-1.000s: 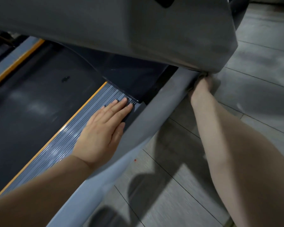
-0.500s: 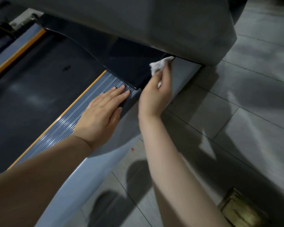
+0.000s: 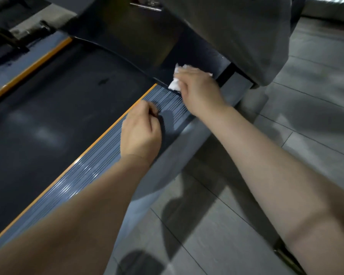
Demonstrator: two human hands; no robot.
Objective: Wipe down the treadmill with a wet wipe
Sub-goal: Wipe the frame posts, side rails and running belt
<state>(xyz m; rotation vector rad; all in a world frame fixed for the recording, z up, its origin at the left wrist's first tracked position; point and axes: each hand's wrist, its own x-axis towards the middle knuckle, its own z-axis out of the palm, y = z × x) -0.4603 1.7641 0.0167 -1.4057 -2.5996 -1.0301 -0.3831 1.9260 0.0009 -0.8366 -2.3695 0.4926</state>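
Right hand (image 3: pixel 199 90) presses crumpled white wipe (image 3: pixel 175 84) on ribbed rail (image 3: pixel 99 161)

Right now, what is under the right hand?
A crumpled white wet wipe shows beneath the right hand, at the front end of the ribbed side rail. The hand covers the wipe's middle, so contact there is hidden.

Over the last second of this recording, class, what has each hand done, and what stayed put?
The right hand came from under the shroud, holding the wet wipe, onto the ribbed side rail. The left hand curled from flat, staying on the rail. The belt is unchanged.
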